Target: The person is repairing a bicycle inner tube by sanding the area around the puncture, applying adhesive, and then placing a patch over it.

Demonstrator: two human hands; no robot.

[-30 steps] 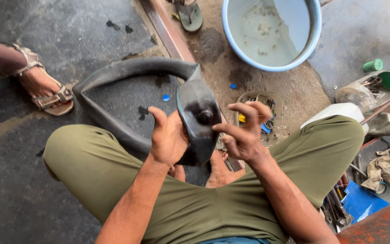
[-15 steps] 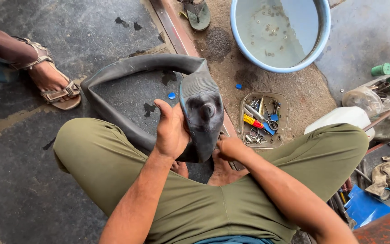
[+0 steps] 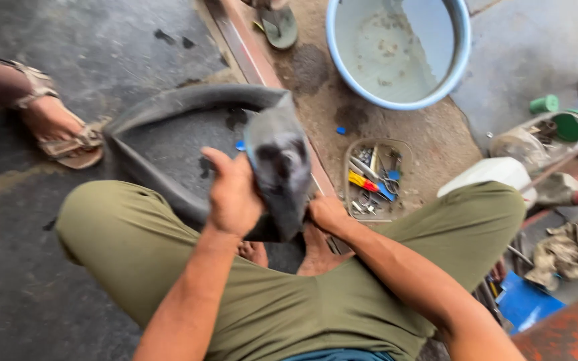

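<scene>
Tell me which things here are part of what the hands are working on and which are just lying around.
In hand:
- inner tube, its folded part gripped by both hands
- left hand
- right hand

Lying about:
- blue basin of water
- clear tray of small tools
- sandal
- green cap
- another person's sandalled foot
- rags

matt black rubber inner tube point(image 3: 168, 110), glossy blue plastic basin point(image 3: 464, 50), rough grey concrete floor point(image 3: 68, 40)

Black rubber inner tube point(image 3: 168, 127), deflated, looped flat on dark floor; one folded section raised upright above lap, blurred.
</scene>
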